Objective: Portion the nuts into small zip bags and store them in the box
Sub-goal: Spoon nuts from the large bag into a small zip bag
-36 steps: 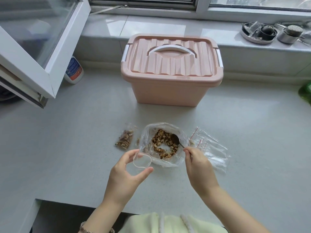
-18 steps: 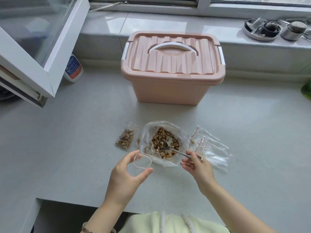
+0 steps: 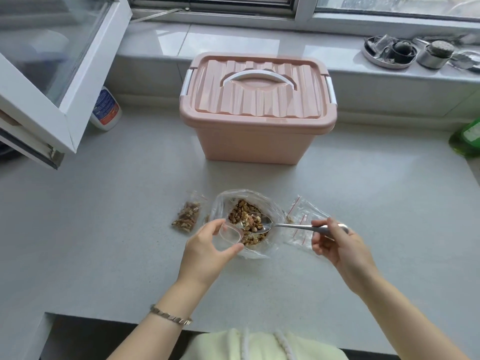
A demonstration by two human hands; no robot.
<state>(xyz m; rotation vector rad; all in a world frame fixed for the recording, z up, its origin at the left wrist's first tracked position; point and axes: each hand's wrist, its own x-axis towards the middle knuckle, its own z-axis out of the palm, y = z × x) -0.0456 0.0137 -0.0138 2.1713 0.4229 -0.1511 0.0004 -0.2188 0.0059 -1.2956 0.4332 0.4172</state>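
Pink box (image 3: pixel 257 131) shut, one filled bag (image 3: pixel 187 216) outside it; left hand (image 3: pixel 207 252) pinches a second bag (image 3: pixel 230 233) open, right hand (image 3: pixel 340 248) grips the loaded spoon (image 3: pixel 285 225); empty bags (image 3: pixel 302 224) left to fill.

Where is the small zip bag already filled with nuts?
In the head view, the small filled clear zip bag lies on the grey counter, just left of the large open clear plastic bag of nuts.

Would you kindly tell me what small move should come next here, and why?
Probably bring the spoon a little leftward and tip it into the small zip bag: the right hand holds it loaded with nuts just beside the bag's mouth, which the left hand holds open.
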